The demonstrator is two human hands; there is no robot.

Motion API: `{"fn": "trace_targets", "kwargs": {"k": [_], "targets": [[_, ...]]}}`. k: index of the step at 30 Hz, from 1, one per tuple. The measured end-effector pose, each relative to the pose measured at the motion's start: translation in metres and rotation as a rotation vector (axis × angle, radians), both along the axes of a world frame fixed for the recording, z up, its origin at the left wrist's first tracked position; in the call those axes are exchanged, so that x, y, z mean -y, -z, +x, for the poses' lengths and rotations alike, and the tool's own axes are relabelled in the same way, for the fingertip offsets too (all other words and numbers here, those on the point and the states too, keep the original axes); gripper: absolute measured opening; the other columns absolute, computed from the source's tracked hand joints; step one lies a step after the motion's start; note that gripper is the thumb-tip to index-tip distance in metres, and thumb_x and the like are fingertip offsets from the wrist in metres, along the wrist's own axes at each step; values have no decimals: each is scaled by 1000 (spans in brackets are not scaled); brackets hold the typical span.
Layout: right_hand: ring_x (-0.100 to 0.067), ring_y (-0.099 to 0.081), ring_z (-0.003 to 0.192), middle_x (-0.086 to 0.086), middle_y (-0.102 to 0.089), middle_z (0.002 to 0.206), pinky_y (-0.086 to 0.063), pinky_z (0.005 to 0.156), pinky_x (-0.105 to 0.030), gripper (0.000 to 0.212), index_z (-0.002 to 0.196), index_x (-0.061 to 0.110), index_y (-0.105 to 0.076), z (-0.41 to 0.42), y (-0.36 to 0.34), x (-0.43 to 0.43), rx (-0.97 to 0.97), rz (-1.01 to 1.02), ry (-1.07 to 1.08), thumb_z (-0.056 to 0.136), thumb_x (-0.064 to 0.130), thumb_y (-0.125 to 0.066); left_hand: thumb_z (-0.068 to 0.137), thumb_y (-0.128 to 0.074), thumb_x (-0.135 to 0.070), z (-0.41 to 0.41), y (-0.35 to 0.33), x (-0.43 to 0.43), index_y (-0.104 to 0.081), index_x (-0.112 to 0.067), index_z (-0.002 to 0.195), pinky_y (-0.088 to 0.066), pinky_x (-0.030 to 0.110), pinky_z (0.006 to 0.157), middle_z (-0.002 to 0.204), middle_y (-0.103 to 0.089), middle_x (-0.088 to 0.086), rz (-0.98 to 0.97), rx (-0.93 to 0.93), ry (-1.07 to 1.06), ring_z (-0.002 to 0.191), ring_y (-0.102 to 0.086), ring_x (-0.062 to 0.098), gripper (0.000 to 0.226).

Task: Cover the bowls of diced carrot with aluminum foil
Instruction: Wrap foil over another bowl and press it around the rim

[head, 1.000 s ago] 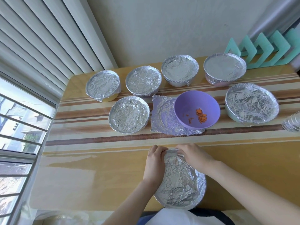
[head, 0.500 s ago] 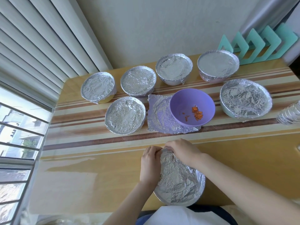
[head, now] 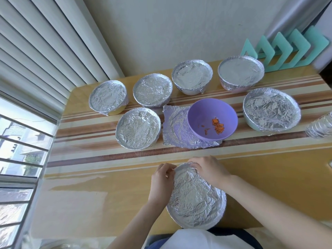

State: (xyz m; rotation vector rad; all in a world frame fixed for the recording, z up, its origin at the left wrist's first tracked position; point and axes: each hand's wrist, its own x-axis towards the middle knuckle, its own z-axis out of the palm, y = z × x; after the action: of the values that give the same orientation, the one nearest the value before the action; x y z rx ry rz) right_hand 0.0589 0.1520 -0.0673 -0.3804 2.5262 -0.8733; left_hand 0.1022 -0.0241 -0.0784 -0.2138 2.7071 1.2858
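A foil-covered bowl (head: 195, 198) sits at the table's near edge. My left hand (head: 161, 182) pinches the foil at the bowl's far left rim. My right hand (head: 210, 171) presses the foil over the far rim. An uncovered purple bowl (head: 212, 117) holding a few pieces of diced carrot (head: 217, 126) stands mid-table on a loose crumpled foil sheet (head: 176, 128). Several foil-covered bowls surround it: one to its left (head: 138, 128), one to its right (head: 271, 111), and a back row (head: 191, 76).
The striped wooden table (head: 89, 177) has a window and blinds on its left. Teal chevron-shaped pieces (head: 287, 49) lean against the wall at the back right. A foil-wrapped object (head: 321, 126) sits at the right edge.
Both hands have kept working the foil along the far rim of the near bowl, the left hand shifting slightly to the left side. The view has tilted a little.
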Motion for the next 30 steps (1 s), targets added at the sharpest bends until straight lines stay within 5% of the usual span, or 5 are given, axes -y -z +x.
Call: {"fn": "trace_targets", "kwargs": {"k": [6, 16, 22, 26, 30], "targets": [[-23, -61, 99, -7, -68, 106, -37, 69, -27, 26, 118, 16, -63, -3, -2, 1, 16, 56, -55, 98, 20, -47, 83, -64, -2, -13, -5, -15, -74, -15, 93, -36, 8, 67, 77, -56, -14, -13, -22, -7, 70, -56, 0, 19], [-19, -62, 97, -2, -69, 106, -44, 73, -27, 26, 119, 25, -63, -3, 0, 4, -1, 18, -41, 98, 20, -49, 85, -58, -1, -15, -2, -15, -70, -13, 93, -40, 22, 71, 82, -54, -5, -108, -45, 120, 81, -57, 18, 19], [-15, -60, 105, 3, -65, 117, -45, 83, -26, 28, 123, 20, -58, 0, -1, -3, 26, -8, -22, 100, 25, -44, 87, -55, 0, -11, 0, -10, -65, -12, 91, -36, 14, 68, 86, -55, -5, -109, -29, 77, 80, -55, 16, 16], [12, -59, 78, -3, -66, 114, -39, 71, -7, 28, 123, 13, -61, -3, -6, -3, 83, -112, 59, 98, 19, -49, 89, -52, -3, 2, 2, -4, -61, -11, 91, -41, 26, 71, 89, -56, -2, -149, -60, 23, 81, -54, 19, 12], [-12, -60, 108, -4, -65, 119, -32, 77, -5, 28, 121, 11, -63, -4, -2, 2, 64, -102, 68, 96, 18, -52, 90, -53, -2, 6, 4, -5, -63, -9, 95, -41, 24, 73, 92, -58, 0, -149, -119, -7, 83, -57, 21, 13]]}}
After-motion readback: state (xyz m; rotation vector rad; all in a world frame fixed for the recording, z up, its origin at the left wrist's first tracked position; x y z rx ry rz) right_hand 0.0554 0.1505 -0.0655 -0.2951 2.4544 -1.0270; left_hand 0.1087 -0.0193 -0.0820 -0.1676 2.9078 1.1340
